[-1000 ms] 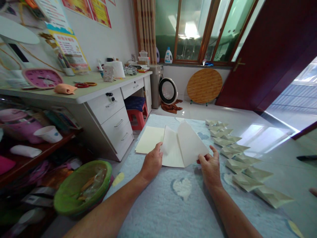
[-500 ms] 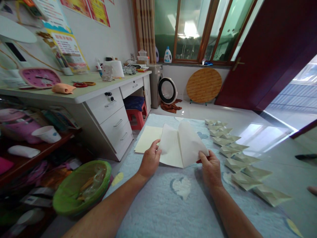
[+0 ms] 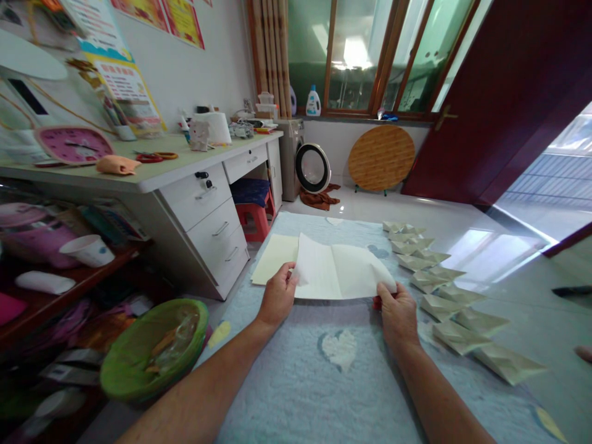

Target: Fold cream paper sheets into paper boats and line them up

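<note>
A sheet of pale paper (image 3: 335, 274) with a crease down its middle is held up between both hands, over the blue cloth-covered surface. My left hand (image 3: 277, 295) pinches its left edge, and my right hand (image 3: 396, 311) grips the lower right corner, which bends a little. Partly hidden behind the sheet, a stack of cream paper (image 3: 272, 259) lies at the left. Along the right side stand several folded paper boats (image 3: 456, 302) in two rows.
A light blue quilted cloth (image 3: 287, 382) with heart patterns covers the work surface. To the left on the floor side stands a green basket (image 3: 108, 370) with wrappings inside. A white desk (image 3: 217, 228) and a red stool (image 3: 254, 219) are beyond it.
The sheet has opened out flatter, its right half coming down from a steep fold. My right hand has shifted slightly to the right; my left hand has moved a little left.
</note>
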The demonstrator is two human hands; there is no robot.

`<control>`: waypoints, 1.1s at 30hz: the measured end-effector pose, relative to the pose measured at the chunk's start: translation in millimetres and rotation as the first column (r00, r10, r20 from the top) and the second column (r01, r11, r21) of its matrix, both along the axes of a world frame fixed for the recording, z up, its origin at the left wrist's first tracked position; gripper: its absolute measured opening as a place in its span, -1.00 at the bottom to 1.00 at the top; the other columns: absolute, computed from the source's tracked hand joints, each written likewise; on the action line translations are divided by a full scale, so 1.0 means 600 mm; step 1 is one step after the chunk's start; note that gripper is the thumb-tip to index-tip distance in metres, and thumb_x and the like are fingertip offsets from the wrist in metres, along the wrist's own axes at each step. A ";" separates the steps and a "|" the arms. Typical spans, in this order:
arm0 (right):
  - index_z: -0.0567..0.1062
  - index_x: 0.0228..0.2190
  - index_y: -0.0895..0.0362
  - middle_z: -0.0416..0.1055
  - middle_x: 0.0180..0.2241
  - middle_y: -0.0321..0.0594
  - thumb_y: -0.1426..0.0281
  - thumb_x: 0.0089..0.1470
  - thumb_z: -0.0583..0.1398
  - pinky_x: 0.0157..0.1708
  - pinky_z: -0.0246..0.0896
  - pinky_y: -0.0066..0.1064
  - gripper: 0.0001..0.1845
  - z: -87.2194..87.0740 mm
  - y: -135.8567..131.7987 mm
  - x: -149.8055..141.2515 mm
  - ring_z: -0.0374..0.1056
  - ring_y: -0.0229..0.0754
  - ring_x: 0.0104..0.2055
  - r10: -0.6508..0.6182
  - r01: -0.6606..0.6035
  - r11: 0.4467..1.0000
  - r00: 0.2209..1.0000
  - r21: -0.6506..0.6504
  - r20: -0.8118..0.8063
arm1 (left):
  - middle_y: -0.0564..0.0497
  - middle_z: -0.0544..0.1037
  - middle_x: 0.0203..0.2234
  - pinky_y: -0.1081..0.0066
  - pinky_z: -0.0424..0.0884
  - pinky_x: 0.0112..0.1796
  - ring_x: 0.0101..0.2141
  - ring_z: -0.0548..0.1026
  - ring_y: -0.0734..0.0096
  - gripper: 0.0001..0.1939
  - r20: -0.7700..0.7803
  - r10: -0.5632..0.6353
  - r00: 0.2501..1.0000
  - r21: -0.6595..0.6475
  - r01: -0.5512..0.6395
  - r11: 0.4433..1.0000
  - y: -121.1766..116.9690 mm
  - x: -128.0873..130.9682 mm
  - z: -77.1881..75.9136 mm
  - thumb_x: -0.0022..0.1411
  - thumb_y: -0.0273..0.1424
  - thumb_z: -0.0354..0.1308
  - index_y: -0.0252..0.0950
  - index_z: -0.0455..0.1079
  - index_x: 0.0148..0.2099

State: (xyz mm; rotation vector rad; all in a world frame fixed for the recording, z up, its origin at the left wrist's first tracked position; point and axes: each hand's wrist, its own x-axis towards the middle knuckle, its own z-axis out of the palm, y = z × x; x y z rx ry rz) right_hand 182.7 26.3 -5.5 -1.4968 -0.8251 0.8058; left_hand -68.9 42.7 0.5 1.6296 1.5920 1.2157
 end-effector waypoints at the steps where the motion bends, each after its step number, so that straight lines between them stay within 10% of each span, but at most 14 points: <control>1: 0.45 -0.37 0.14 0.28 -0.67 -0.45 0.22 -0.04 0.23 -0.64 0.13 -0.51 -0.75 0.001 -0.001 0.000 0.19 -0.32 -0.64 -0.004 0.004 1.000 1.000 -0.013 0.015 | 0.11 0.41 -0.52 0.45 0.28 -0.37 -0.46 0.42 0.39 -0.73 -0.012 0.004 1.000 -0.008 -0.004 1.000 0.000 0.000 0.001 0.21 -0.41 0.04 -0.29 0.39 -0.04; 7: 0.45 -0.41 0.14 0.28 -0.69 -0.42 0.20 -0.03 0.20 -0.65 0.11 -0.49 -0.76 0.006 -0.005 -0.002 0.19 -0.30 -0.66 0.033 -0.026 0.998 0.990 -0.052 0.137 | -0.08 0.53 -0.26 0.31 0.38 -0.13 -0.22 0.49 0.24 -0.62 -0.310 0.014 0.951 -0.020 -0.021 1.000 -0.002 0.002 -0.003 0.21 -0.52 0.06 -0.36 0.35 0.09; 13: 0.44 -0.25 0.16 0.33 -0.69 -0.40 0.25 -0.07 0.17 -0.63 0.16 -0.42 -0.67 0.007 -0.005 -0.003 0.28 -0.19 -0.66 0.060 -0.041 0.996 0.962 -0.073 0.268 | -0.25 0.26 0.24 -0.04 0.12 0.18 0.17 0.23 -0.05 -0.41 -0.718 0.164 0.676 0.184 -0.043 0.982 -0.025 0.026 0.007 0.21 -0.46 0.18 -0.35 0.19 0.28; 21: 0.40 -0.10 0.18 0.38 -0.62 -0.38 0.21 -0.08 0.20 -0.58 0.20 -0.40 -0.51 0.012 -0.005 -0.006 0.31 -0.17 -0.62 0.057 -0.055 0.998 0.974 -0.014 0.218 | -0.13 0.38 0.18 -0.06 0.07 0.23 0.26 0.18 0.02 -0.62 -0.809 -0.324 0.490 -0.126 0.393 0.911 -0.022 0.068 0.027 0.37 -0.22 0.00 -0.24 0.35 0.14; 33: 0.39 -0.35 0.11 0.36 -0.52 -0.38 0.21 -0.04 0.23 -0.53 0.27 -0.41 -0.74 0.022 -0.013 -0.014 0.35 -0.21 -0.55 0.248 -0.257 0.962 0.964 0.089 0.098 | -0.22 0.19 0.31 0.11 0.06 0.25 0.31 0.08 0.12 -0.50 -0.735 -0.321 0.598 -0.164 0.301 0.939 0.144 0.103 -0.010 0.37 -0.43 -0.10 -0.39 0.11 0.32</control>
